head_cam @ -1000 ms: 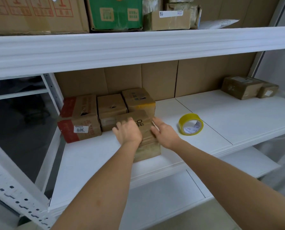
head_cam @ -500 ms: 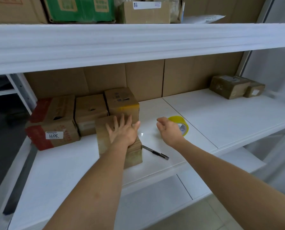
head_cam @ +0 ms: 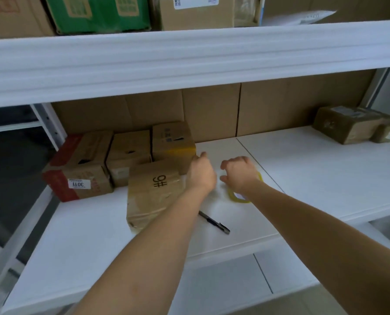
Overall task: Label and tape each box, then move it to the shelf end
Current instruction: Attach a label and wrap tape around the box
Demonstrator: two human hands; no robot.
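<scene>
Left hand (head_cam: 200, 172) resting on "9#" box (head_cam: 154, 194) right edge, fingers curled, grip unclear, right hand (head_cam: 239, 172) loosely curled, grasping nothing, above yellow tape roll (head_cam: 234, 196), pen (head_cam: 213, 222) at box's 4 o'clock

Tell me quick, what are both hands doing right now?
Left hand: at the right side of the 9# box; whether it grips cannot be told.
Right hand: loosely curled over the yellow tape roll, holding nothing.

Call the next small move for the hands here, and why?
Probably lower the right hand onto the yellow roll of tape and grip it. That hand hovers just above the roll, fingers curled around nothing, while the left hand sits at the right edge of the brown cardboard box marked 9#. The dark pen-like tool lies untouched on the white shelf.
</scene>
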